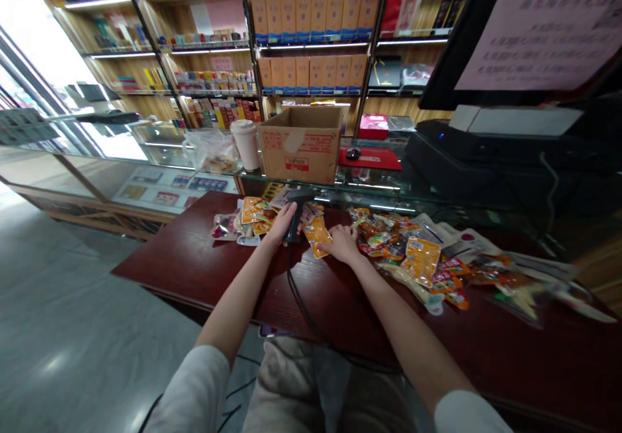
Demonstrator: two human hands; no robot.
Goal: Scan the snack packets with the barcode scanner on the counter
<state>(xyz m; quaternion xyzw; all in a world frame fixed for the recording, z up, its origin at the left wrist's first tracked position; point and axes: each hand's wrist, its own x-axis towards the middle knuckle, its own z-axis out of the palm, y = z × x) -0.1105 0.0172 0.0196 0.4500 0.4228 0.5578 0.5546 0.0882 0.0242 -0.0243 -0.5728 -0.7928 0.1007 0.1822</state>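
Note:
My left hand [283,221] is wrapped round the handle of a black barcode scanner [294,216], whose cord runs down over the table edge. Just right of it, my right hand [341,244] grips the lower edge of an orange snack packet [317,235]. That packet is tilted up close to the scanner. A small group of sealed snack packets [255,210] lies beyond and left of my left hand. To the right of my right hand spreads a larger heap of sealed snack packets [422,259], orange, red and clear.
The dark red wooden table [179,251] carries the packets. Behind it, a glass counter holds a cardboard box [301,148], a white cup [245,144], a plastic bag [211,151] and a black mouse [353,153]. A monitor with a pink paper [539,34] stands at the right.

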